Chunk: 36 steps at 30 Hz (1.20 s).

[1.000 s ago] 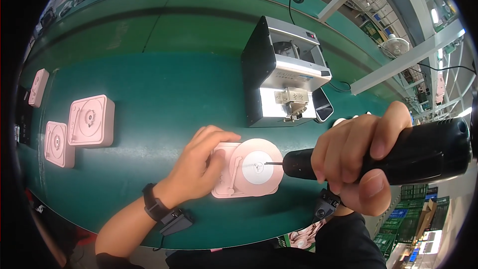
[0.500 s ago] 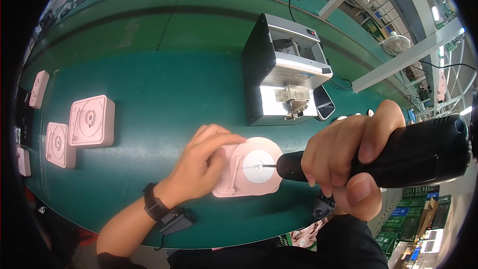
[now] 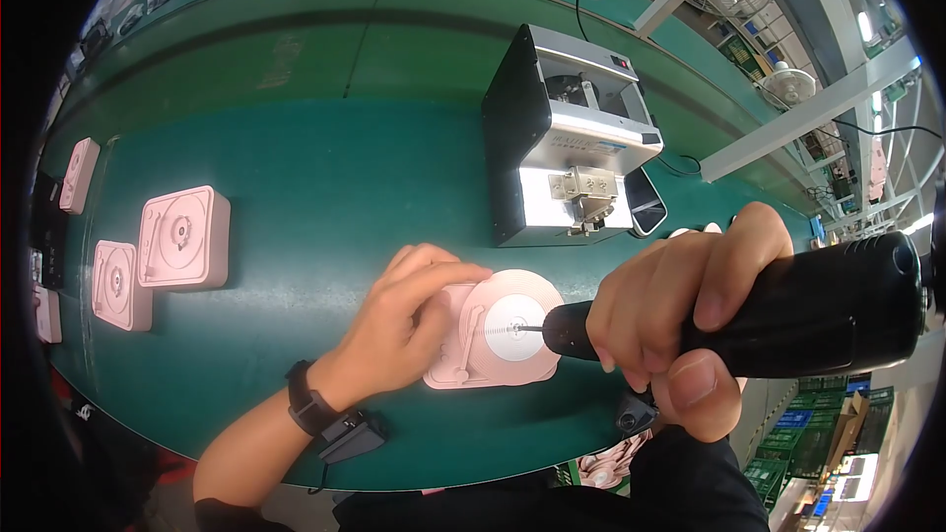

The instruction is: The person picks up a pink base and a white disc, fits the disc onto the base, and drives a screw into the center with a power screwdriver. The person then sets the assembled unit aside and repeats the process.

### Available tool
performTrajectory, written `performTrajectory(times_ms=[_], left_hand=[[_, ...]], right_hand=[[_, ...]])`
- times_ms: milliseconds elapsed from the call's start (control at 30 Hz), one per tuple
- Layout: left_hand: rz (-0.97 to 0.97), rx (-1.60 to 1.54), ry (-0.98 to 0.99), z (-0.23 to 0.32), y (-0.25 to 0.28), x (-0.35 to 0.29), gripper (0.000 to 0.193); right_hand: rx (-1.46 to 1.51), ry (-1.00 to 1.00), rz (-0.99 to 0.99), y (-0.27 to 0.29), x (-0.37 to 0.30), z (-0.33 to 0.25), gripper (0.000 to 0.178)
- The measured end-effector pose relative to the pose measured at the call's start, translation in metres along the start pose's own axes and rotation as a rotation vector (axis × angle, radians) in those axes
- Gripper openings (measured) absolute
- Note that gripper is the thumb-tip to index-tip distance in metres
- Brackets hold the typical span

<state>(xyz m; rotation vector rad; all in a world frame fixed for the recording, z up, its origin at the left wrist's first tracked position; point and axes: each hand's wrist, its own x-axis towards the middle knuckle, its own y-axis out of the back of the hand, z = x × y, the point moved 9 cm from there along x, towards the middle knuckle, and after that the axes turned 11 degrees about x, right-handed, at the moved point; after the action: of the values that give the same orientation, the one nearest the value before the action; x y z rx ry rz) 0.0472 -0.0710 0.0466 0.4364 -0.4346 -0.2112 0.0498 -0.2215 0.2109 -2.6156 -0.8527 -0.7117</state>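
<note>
Pink turntable case [image 3: 448, 355], head view, lay on green bench [image 3: 325, 177]; left hand [image 3: 394, 327] held its upper-left edge, right hand [image 3: 680, 310] clenched black screwdriver [image 3: 818, 305], bit [image 3: 530, 328] over disc [image 3: 506, 341]. Seemed light, stiff, slick; best held by sides.

Room left of machine [image 3: 576, 133], behind unclear

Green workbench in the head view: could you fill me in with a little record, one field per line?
Left hand: on the pale pink, squarish, turntable-shaped unit
Right hand: gripping a black cylindrical power screwdriver
Round pink disc with white centre: on the unit
Thin metal bit: reaches the disc's centre; contact unclear
Boxy silver-and-black metal machine: beyond the unit
Farther left: more pink units
</note>
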Motion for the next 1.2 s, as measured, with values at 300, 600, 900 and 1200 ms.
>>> performTrajectory(times_ms=[300, 600, 900, 1200], left_hand=[[0.000, 0.005, -0.003, -0.0005, -0.0007, -0.0003, 0.037], [0.002, -0.028, 0.013, -0.0012, -0.0009, 0.0000, 0.045], [0.010, -0.021, 0.002, -0.0015, -0.0009, -0.0001, 0.040], [0.011, -0.030, 0.009, -0.0002, -0.0013, 0.0010, 0.045]], right_hand=[[-0.018, -0.019, -0.051, 0.0008, 0.0012, -0.0013, 0.043], [-0.016, -0.052, -0.117, -0.0012, 0.0035, 0.0026, 0.043], [-0.045, -0.059, -0.106, -0.0016, 0.0032, 0.0035, 0.043], [-0.040, -0.057, -0.103, -0.0003, 0.0041, 0.0068, 0.043]])
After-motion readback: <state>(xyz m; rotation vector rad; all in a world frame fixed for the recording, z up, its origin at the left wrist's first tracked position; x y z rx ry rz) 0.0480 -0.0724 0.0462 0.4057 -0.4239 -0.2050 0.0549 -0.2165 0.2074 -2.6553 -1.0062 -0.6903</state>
